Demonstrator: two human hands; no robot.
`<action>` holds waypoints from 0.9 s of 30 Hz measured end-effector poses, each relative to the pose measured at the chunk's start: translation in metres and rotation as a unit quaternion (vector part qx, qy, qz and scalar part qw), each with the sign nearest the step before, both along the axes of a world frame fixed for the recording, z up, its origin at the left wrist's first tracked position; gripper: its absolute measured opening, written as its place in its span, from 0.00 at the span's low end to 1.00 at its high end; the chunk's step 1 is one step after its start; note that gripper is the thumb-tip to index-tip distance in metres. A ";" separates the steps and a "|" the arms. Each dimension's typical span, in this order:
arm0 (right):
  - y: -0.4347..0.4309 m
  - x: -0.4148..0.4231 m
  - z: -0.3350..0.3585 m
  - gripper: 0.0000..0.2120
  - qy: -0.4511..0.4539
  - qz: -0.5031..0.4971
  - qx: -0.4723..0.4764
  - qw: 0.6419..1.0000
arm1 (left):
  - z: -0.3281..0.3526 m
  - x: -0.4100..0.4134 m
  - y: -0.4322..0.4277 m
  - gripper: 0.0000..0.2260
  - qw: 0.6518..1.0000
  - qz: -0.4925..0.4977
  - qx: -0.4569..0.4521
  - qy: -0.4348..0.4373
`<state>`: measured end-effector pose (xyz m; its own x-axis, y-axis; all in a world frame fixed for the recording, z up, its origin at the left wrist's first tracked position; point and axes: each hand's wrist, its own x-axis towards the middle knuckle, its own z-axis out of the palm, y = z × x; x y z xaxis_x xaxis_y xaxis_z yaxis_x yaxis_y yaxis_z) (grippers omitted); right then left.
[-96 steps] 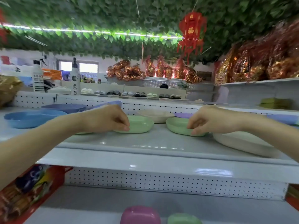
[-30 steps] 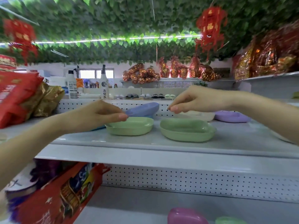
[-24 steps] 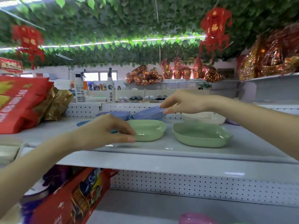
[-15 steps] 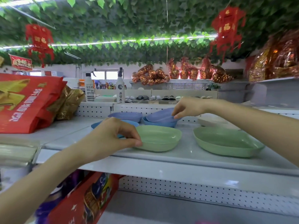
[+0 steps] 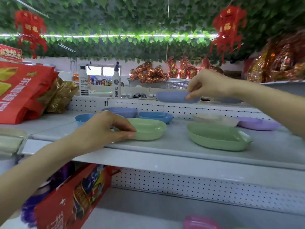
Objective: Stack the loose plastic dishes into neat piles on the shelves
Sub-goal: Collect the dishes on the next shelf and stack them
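My left hand (image 5: 105, 128) pinches the near rim of a light green dish (image 5: 149, 129) that sits on the grey shelf (image 5: 165, 152). My right hand (image 5: 206, 85) holds a periwinkle dish (image 5: 173, 97) by its right rim, lifted well above the shelf. A larger green dish (image 5: 217, 136) lies to the right on the shelf. Behind the green ones lie a periwinkle dish (image 5: 122, 111), a blue dish (image 5: 156, 116) and another blue dish (image 5: 82, 118) partly hidden by my left hand. A beige dish (image 5: 216, 119) and a lilac dish (image 5: 257, 123) rest at the back right.
Red and gold bags (image 5: 24, 90) fill the shelf's left end. Two spray bottles (image 5: 116, 80) stand on the ledge behind. A perforated back panel (image 5: 198, 187) drops to a lower shelf holding a pink dish (image 5: 199, 223) and a red box (image 5: 69, 199).
My right hand has lifted the periwinkle dish up off the blue dish at the back. My left hand keeps its hold on the small green dish; the view shifted left.
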<state>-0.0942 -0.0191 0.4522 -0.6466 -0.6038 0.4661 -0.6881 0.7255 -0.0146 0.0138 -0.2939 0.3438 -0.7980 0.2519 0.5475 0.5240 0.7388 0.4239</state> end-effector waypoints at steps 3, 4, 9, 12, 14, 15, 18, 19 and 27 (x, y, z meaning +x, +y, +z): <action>0.025 0.040 0.001 0.04 -0.032 0.034 -0.051 0.998 | 0.003 -0.004 0.003 0.08 1.000 0.014 -0.027 0.007; 0.032 0.054 0.000 0.05 -0.037 0.040 -0.064 0.996 | 0.005 -0.004 0.006 0.08 1.000 0.014 -0.017 0.016; 0.065 0.101 -0.016 0.05 -0.074 0.039 -0.065 0.994 | 0.020 -0.010 0.025 0.11 0.995 -0.006 0.047 0.093; 0.080 0.106 -0.025 0.08 -0.074 0.015 -0.042 0.996 | 0.027 -0.014 0.041 0.19 0.990 -0.021 0.056 0.125; 0.091 0.108 -0.030 0.05 -0.068 -0.005 -0.034 0.997 | 0.029 -0.016 0.055 0.23 0.988 -0.043 0.062 0.137; 0.096 0.109 -0.031 0.03 -0.063 -0.011 -0.034 0.997 | 0.030 -0.017 0.062 0.24 0.987 -0.054 0.063 0.140; 0.114 0.115 -0.032 0.01 -0.050 -0.032 -0.037 0.998 | 0.033 -0.022 0.085 0.17 0.985 -0.083 0.051 0.145; 0.119 0.117 -0.033 0.01 -0.047 -0.039 -0.033 0.998 | 0.033 -0.024 0.093 0.12 0.984 -0.093 0.047 0.145; 0.171 0.134 -0.035 0.03 0.009 -0.128 0.039 0.991 | 0.040 -0.027 0.139 0.06 0.982 -0.106 0.023 0.154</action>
<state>0.0399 0.1519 0.4169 -0.7756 -0.4553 0.4372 -0.4807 0.8750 0.0584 -0.0128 -0.1547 0.3841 -0.5260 0.3630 0.7691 0.7719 0.5833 0.2527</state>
